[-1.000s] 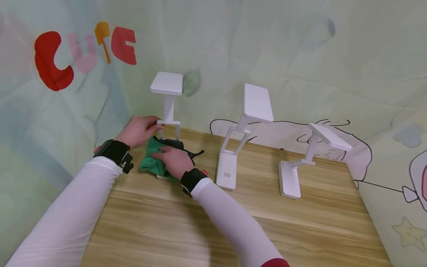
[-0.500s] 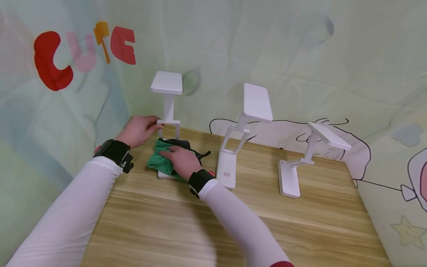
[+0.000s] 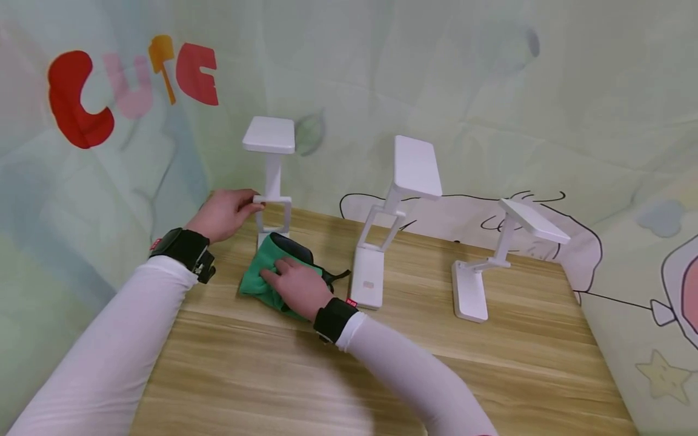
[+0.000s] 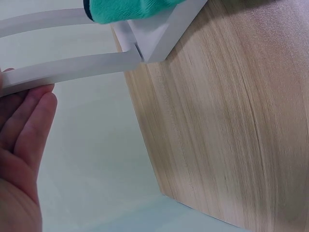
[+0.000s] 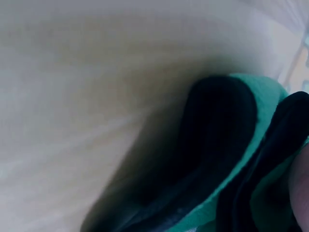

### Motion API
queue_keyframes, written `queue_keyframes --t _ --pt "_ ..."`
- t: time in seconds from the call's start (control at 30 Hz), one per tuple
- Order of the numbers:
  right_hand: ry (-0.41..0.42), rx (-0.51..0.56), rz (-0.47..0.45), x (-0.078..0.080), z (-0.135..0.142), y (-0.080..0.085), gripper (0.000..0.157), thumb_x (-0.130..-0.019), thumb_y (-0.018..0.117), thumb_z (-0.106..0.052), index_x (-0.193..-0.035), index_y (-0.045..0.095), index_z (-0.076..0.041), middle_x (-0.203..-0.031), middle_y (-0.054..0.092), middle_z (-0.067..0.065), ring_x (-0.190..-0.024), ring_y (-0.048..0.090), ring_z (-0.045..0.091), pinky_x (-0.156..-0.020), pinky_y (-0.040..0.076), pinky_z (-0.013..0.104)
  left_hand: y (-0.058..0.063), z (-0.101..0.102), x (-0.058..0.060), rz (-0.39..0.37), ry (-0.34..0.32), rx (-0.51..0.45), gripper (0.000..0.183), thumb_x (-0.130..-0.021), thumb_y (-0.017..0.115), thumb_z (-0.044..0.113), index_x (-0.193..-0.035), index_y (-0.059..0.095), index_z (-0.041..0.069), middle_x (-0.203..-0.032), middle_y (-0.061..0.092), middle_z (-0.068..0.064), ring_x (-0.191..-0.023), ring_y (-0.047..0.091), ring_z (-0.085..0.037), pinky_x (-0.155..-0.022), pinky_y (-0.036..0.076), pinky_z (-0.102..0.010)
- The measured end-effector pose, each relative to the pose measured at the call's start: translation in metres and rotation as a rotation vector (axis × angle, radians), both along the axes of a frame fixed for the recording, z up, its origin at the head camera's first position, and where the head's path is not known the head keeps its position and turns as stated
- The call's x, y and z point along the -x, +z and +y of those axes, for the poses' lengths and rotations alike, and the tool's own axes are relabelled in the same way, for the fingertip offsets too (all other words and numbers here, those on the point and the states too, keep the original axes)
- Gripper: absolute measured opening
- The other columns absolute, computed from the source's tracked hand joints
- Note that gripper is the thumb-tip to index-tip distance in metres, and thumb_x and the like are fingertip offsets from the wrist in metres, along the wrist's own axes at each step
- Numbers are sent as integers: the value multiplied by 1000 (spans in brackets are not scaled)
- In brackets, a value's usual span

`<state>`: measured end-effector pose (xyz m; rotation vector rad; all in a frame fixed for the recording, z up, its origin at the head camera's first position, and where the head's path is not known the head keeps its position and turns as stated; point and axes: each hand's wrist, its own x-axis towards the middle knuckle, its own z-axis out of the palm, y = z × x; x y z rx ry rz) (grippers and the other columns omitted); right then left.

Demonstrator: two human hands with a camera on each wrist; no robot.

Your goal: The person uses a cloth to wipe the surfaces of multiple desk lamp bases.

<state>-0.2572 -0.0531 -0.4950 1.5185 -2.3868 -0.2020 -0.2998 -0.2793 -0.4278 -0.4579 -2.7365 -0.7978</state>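
Printed star (image 3: 662,376) and likely balloon (image 3: 687,278)

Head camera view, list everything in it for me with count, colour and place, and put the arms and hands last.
Table: 1, wood brown, bottom centre
Left lamp: 1, white, far left of table
Middle lamp: 1, white, right of the left lamp
Right lamp: 1, white, furthest right
Cloth: 1, green and black, over the left lamp's base
Wall covering: 1, pale green, behind table
Letters: 4, red, pink, orange, upper left
Star: 1, yellow, printed, lower right
Wristbands: 2, black, left and centre
Sleeves: 2, whitish, from the bottom edge
Left hand: 1, bare, pinching the left lamp's frame
Right hand: 1, bare, on the cloth
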Motion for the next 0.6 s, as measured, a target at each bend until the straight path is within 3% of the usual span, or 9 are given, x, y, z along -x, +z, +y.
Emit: queue_keyframes --t 0.4,0.6 --pt "172 -27 1 -1 -13 1 31 -99 60 -9 -127 63 -23 -104 61 0 -105 56 16 -87 50 25 4 1 -4 3 -3 4 16 -102 58 22 -95 64 8 -62 45 -3 -54 40 -20 -53 33 -36" --pt "199 -29 -32 9 -25 5 33 -100 58 -9 -128 63 -25 -109 62 -2 -109 56 14 -91 49 25 3 0 -2 -7 -3 3 17 -103 57 23 -98 65 10 -61 44 -3 -53 39 -19 -53 33 -35"
